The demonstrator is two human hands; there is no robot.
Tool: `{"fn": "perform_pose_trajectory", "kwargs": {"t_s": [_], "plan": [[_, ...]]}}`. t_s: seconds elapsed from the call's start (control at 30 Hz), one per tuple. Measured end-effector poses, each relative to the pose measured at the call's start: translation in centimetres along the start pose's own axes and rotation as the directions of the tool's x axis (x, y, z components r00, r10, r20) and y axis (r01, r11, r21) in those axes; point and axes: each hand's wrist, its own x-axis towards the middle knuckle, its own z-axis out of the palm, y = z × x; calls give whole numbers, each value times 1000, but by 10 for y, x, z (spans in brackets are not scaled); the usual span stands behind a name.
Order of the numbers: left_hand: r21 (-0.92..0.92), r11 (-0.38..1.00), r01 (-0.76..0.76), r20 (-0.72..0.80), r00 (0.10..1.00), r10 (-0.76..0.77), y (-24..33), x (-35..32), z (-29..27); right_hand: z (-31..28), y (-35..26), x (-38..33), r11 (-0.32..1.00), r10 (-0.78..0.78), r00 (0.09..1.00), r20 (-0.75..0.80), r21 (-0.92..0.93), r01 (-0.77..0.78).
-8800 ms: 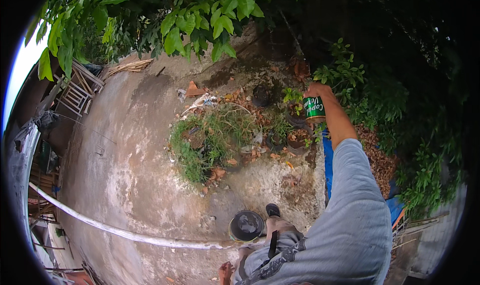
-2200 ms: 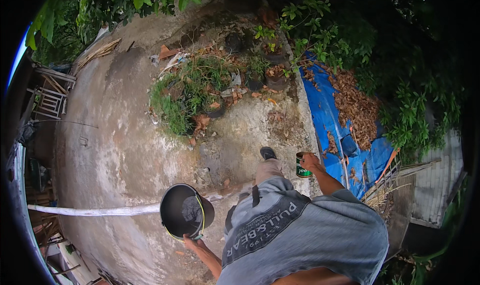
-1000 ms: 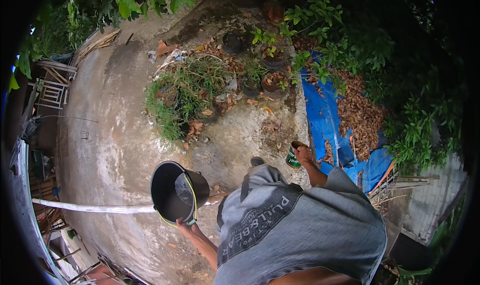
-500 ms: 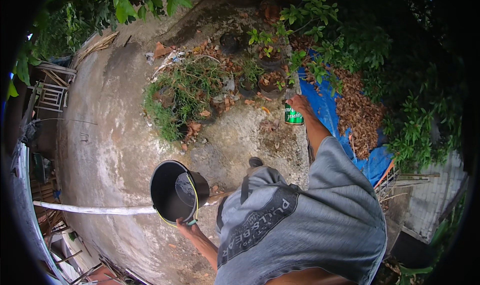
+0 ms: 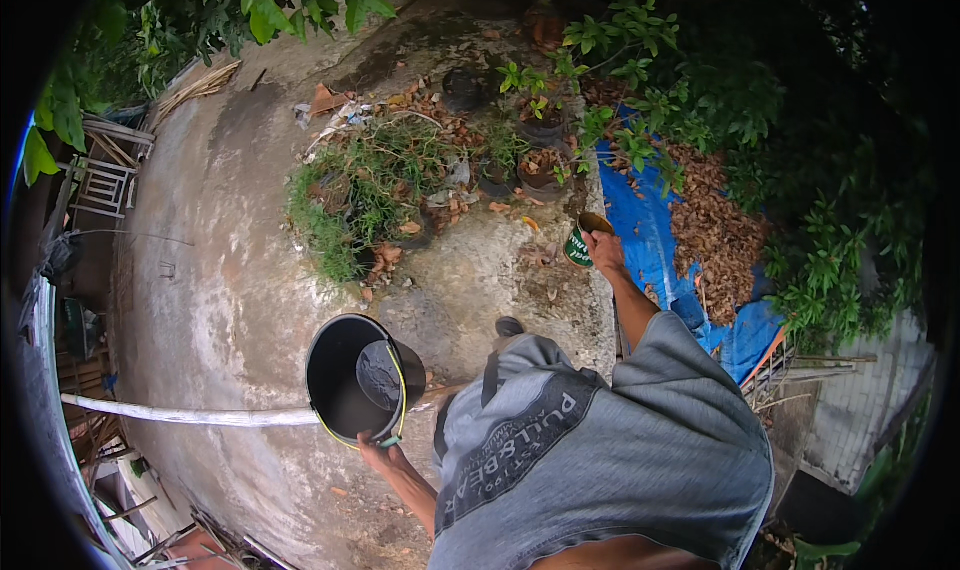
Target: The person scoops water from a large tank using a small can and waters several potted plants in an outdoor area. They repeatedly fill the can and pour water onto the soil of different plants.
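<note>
My left hand is closed at the near rim of a black bucket with a thin yellow handle, by the handle's green grip. The bucket leans so that its mouth faces me, and a little water seems to lie inside. Out in front on the right, my right hand grips a green tin can with pale lettering. The can is tilted and its open top shows; I cannot make out what it holds. Just beyond the can stand potted plants, the nearest a pot filled with dry leaves.
Low green plants grow among leaf litter ahead. A blue tarp with heaped dry leaves lies on the right, under leafy branches. A pale pole runs across the concrete ground on the left. My foot shows ahead.
My right hand has turned the can, so its open top now shows and its body slants. The bucket has shifted slightly to the right and up in my left hand.
</note>
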Motion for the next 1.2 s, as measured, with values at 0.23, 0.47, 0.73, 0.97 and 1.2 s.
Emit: {"fn": "perform_pose_trajectory", "kwargs": {"t_s": [0.23,0.47,0.73,0.97,1.2], "plan": [[74,997,13,-27,1000,-11,-8,1,0,54,75,-131,985,4,963,268,-166,42],[104,993,49,-10,999,-48,-5,-13,14,19,38,-73,959,220,860,461,-262,-105],[160,986,-36,-22,999,40,4,-36,38,-43,-30,77,939,79,946,313,-343,35],[226,972,-71,20,997,68,2,-41,44,-60,-35,79,942,126,956,264,-335,-32],[376,913,-159,156,982,107,4,-34,83,-3,-3,-14,970,9,962,273,-237,58]]}}
